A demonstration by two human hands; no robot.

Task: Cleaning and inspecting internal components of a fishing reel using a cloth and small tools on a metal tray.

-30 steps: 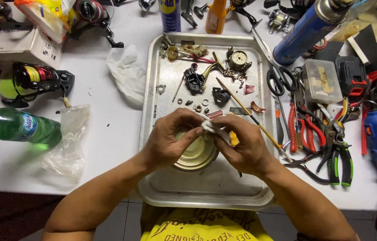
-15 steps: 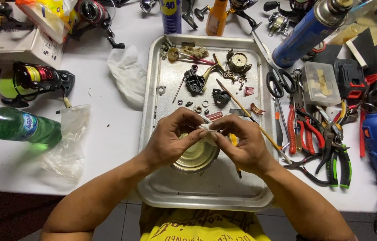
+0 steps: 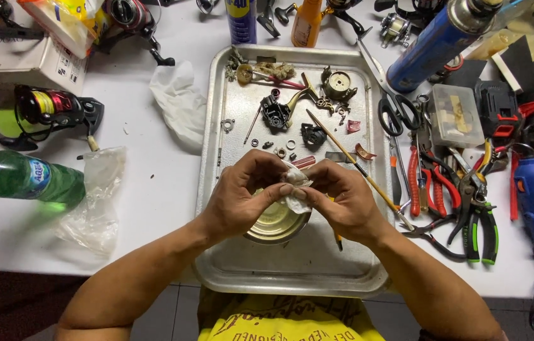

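White rag (image 3: 295, 189), crumpled, pinched between both hands over the round metal tin (image 3: 276, 226) in the steel tray (image 3: 229, 278). Left hand (image 3: 245, 192) and right hand (image 3: 339, 196) both closed on it, fingertips meeting; whether a small part sits inside the wad can't be told. Rag looks soft, light, limp, likely a bit oily so slippery; best held by bunching it at the middle with thumb and forefingers. Loose reel parts (image 3: 279, 113) and a thin brush (image 3: 358, 169) lie further up the tray. Pliers (image 3: 463, 189) and scissors (image 3: 393, 107) to the right, green bottle (image 3: 24, 180) far left.
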